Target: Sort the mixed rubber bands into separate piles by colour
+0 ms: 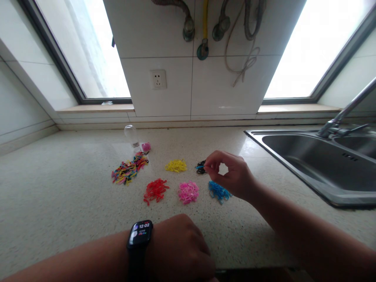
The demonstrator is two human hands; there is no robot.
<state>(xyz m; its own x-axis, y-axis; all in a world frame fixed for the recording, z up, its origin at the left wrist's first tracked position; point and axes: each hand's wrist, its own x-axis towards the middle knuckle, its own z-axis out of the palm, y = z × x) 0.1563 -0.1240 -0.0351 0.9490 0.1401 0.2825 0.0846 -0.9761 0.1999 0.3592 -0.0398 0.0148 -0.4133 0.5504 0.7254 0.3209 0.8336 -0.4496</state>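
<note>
Speckled stone countertop [100, 219], tiled wall [158, 43] behind, steel sink [311, 164] right of the fingers. Right hand [232, 174]: thumb and forefinger clamped together on a blue elastic band [199, 167], above the black elastic bands [201, 171]. Blue pile [219, 192] lies just nearer the wearer than these fingertips; pink pile [188, 192], red pile [156, 190], yellow pile [176, 165] and mixed-color pile [129, 169] lie to their left. Left hand [183, 248]: fingers curled, nearest the pink pile; fingertips hidden, grip cannot be determined.
</note>
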